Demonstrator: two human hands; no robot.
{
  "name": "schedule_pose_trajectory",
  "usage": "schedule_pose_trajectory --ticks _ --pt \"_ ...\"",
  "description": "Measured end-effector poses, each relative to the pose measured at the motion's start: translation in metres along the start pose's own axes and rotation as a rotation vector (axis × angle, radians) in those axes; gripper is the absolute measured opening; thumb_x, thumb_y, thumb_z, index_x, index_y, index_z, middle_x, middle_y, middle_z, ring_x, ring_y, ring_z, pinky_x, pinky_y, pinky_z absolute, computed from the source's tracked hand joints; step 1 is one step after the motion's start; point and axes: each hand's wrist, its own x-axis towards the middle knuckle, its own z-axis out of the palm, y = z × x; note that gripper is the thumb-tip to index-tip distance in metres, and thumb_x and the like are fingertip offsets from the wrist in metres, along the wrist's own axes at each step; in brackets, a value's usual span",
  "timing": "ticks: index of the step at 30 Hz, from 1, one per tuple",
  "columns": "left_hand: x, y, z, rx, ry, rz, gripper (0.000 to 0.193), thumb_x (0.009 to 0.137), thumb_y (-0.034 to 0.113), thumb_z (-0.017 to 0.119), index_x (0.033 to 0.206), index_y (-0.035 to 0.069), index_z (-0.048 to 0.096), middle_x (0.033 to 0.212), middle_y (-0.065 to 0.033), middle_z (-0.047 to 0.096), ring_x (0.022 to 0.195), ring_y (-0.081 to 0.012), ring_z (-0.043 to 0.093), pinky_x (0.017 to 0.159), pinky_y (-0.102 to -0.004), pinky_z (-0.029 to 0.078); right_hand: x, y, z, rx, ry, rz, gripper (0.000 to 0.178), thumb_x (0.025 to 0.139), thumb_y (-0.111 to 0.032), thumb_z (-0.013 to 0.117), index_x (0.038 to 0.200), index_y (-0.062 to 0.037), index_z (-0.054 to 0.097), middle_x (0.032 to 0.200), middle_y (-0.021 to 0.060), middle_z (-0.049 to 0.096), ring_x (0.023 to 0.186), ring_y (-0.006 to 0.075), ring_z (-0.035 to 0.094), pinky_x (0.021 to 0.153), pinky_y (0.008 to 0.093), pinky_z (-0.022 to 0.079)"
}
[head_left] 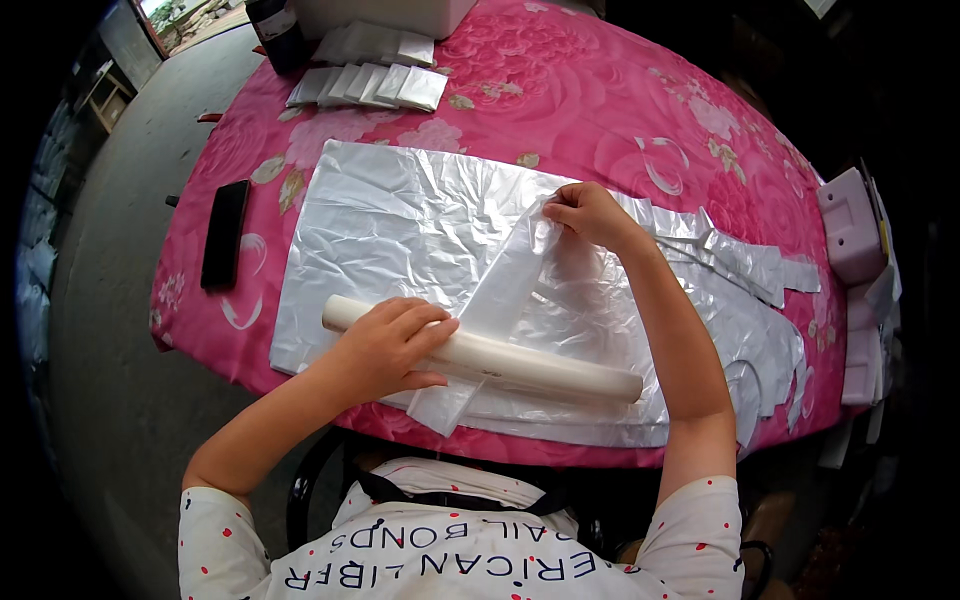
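A long white tube [545,372] lies slantwise across the near part of a stack of silvery plastic bags [375,215]. My left hand [392,345] is laid over the tube's left half, its fingers curved on the far side and the thumb on the near side. Under the tube runs a long folded plastic bag [505,275], its near end sticking out in front. My right hand [592,215] pinches the far end of that folded bag, slightly above the stack. The right fingertips are pressed together around the plastic.
A black phone [225,235] rests on the pink flowered tablecloth [530,50] at the left. Folded silvery packets [370,85] lie in rows at the back, beside a dark bottle [277,38] and a white box [380,12]. Pink plastic holders [852,228] stand along the right edge.
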Motion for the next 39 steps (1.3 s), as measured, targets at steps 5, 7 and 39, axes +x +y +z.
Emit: schedule_pose_trajectory --ticks 5,7,39 --pt "-0.014 0.026 0.027 -0.035 -0.117 0.301 0.055 0.082 0.045 0.054 0.112 -0.002 0.055 0.131 -0.0128 0.044 0.125 -0.0252 0.039 0.104 -0.0371 0.03 0.012 -0.001 0.0 -0.017 -0.071 0.018 0.018 0.083 -0.019 0.063 0.08 -0.0009 0.065 0.062 -0.0016 0.055 0.058 0.0066 0.049 0.055 0.0244 0.041" --pt "-0.023 0.027 0.036 0.143 -0.213 0.312 0.064 0.083 0.054 0.046 0.119 0.001 0.053 0.139 -0.0098 0.037 0.131 -0.022 0.03 0.109 -0.0382 0.019 0.014 0.001 0.0 0.013 -0.081 0.014 0.018 0.083 -0.019 0.063 0.079 -0.0008 0.065 0.061 -0.0021 0.055 0.058 0.0066 0.049 0.055 0.0244 0.041" --pt "-0.01 0.015 0.033 -0.102 -0.451 0.233 0.083 0.08 0.054 0.051 0.138 0.0 0.027 0.147 -0.015 0.022 0.137 -0.0257 0.018 0.11 -0.0419 0.015 -0.156 0.032 -0.005 -0.563 0.545 -0.137 0.055 0.074 -0.004 0.066 0.126 -0.0105 0.05 0.107 0.0109 0.058 0.095 0.0289 0.054 0.08 0.0367 0.046"
